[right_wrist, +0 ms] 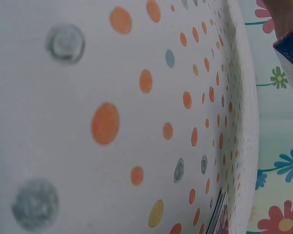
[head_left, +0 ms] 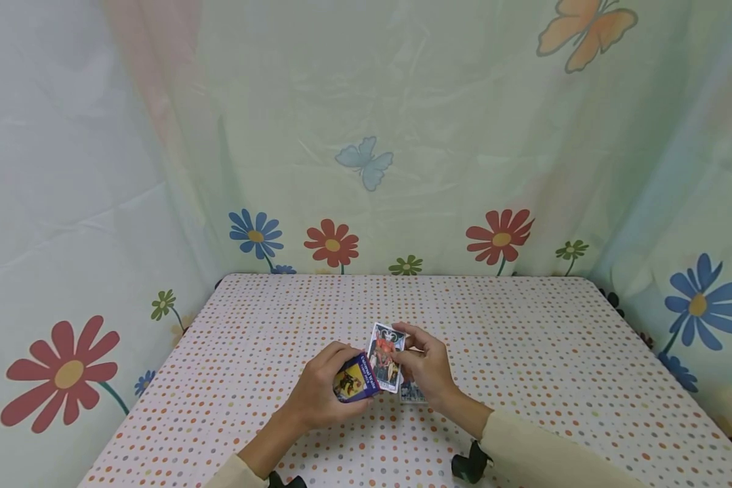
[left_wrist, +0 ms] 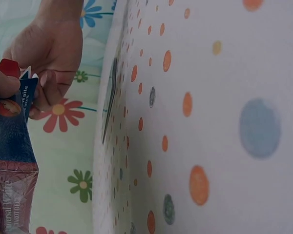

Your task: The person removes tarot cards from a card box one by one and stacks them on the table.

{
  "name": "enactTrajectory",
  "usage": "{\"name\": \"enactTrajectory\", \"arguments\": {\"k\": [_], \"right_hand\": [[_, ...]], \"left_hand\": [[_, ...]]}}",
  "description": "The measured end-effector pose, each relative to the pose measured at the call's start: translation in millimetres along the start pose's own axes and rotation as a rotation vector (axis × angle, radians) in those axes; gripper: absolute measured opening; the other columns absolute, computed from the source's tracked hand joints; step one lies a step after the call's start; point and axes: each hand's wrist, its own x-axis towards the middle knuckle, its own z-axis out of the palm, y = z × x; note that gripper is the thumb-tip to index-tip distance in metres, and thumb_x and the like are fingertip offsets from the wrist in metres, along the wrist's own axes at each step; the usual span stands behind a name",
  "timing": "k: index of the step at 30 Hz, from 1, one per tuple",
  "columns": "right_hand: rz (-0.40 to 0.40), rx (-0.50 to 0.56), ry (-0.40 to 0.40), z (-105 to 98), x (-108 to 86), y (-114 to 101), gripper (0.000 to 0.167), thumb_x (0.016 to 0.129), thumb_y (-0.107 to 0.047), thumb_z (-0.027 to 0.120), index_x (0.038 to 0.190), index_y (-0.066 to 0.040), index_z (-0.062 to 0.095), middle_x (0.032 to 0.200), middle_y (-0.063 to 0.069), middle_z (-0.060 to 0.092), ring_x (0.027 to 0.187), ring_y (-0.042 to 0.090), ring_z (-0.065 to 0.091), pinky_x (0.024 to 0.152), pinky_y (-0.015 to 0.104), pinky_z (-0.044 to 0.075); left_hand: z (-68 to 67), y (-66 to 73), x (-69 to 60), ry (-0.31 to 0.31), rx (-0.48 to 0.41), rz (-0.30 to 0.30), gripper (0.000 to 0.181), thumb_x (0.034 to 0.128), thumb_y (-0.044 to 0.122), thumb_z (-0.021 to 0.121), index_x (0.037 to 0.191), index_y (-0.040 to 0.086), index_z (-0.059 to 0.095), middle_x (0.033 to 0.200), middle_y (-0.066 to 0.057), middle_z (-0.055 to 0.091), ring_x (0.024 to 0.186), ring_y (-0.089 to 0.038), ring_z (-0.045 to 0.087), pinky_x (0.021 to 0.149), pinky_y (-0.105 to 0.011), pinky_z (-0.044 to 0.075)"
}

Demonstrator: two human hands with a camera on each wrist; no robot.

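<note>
My left hand (head_left: 317, 390) grips a blue and yellow tarot card box (head_left: 350, 383) marked "Universal Waite", raised above the table and tilted. In the left wrist view the box (left_wrist: 12, 136) shows its lettered end, and a red flap is near the thumb. Between thumb and fingers, my right hand (head_left: 432, 371) pinches tarot cards (head_left: 383, 356) with a horned red figure on the front one. Their lower end meets the box's open end; how far inside they reach is hidden. Below the right hand, a small stack of cards (head_left: 411, 394) lies on the table, partly covered by that hand.
The table (head_left: 524, 352) wears a white cloth with coloured dots. Flower-and-butterfly curtains (head_left: 439, 163) stand along its back and sides. Dark wrist devices (head_left: 471, 462) show near the cream sleeves (head_left: 543, 447).
</note>
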Motion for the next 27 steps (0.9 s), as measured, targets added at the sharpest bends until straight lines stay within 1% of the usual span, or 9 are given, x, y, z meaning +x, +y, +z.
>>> {"name": "enactTrajectory", "arguments": {"k": [3, 9, 13, 17, 22, 27], "right_hand": [[0.006, 0.012, 0.004, 0.4, -0.2, 0.2, 0.052, 0.086, 0.010, 0.063, 0.136, -0.001, 0.059, 0.085, 0.009, 0.050, 0.050, 0.009, 0.045, 0.046, 0.025, 0.038], [0.018, -0.004, 0.035, -0.4, 0.6, -0.9, 0.055, 0.084, 0.013, 0.058, 0.136, -0.002, 0.060, 0.087, 0.011, 0.051, 0.050, 0.013, 0.046, 0.046, 0.027, 0.042], [0.029, -0.007, 0.050, -2.7, 1.0, -1.6, 0.055, 0.085, 0.013, 0.056, 0.137, -0.004, 0.060, 0.088, 0.013, 0.051, 0.049, 0.012, 0.044, 0.046, 0.024, 0.038], [0.042, -0.008, 0.063, -5.4, 0.6, -1.9, 0.054, 0.087, 0.014, 0.057, 0.137, -0.004, 0.059, 0.088, 0.012, 0.050, 0.049, 0.010, 0.042, 0.046, 0.023, 0.035], [0.055, -0.008, 0.076, -9.0, -0.8, -2.1, 0.053, 0.086, 0.014, 0.056, 0.137, -0.001, 0.057, 0.086, 0.011, 0.049, 0.049, 0.010, 0.040, 0.045, 0.023, 0.033], [0.066, 0.007, 0.099, -15.5, 1.4, 0.6, 0.054, 0.085, 0.016, 0.054, 0.137, 0.001, 0.057, 0.086, 0.010, 0.049, 0.050, 0.012, 0.040, 0.045, 0.022, 0.032]], "left_hand": [[0.2, -0.2, -0.4, 0.007, -0.002, 0.007, 0.067, 0.0706, 0.033, 0.088, 0.128, 0.009, 0.061, 0.116, -0.001, 0.059, 0.091, -0.007, 0.058, 0.076, -0.012, 0.051], [1.3, -0.9, -0.6, 0.013, -0.006, 0.003, 0.066, 0.0707, 0.034, 0.088, 0.126, 0.010, 0.062, 0.115, 0.000, 0.059, 0.090, -0.007, 0.058, 0.074, -0.012, 0.051], [1.5, -1.4, -0.8, 0.017, -0.001, 0.002, 0.065, 0.0710, 0.035, 0.088, 0.126, 0.011, 0.062, 0.115, 0.000, 0.059, 0.091, -0.007, 0.058, 0.075, -0.012, 0.052], [1.2, -1.8, -1.3, 0.021, 0.002, 0.005, 0.066, 0.0700, 0.035, 0.089, 0.125, 0.010, 0.062, 0.115, 0.000, 0.059, 0.091, -0.007, 0.059, 0.075, -0.012, 0.052], [1.0, -1.9, -2.4, 0.023, 0.002, 0.003, 0.067, 0.0685, 0.033, 0.089, 0.126, 0.010, 0.062, 0.115, 0.000, 0.060, 0.090, -0.007, 0.058, 0.074, -0.012, 0.051], [1.5, -2.4, -3.2, 0.020, 0.001, -0.001, 0.068, 0.0683, 0.032, 0.090, 0.126, 0.010, 0.062, 0.115, 0.000, 0.059, 0.090, -0.006, 0.058, 0.073, -0.011, 0.051]]}}
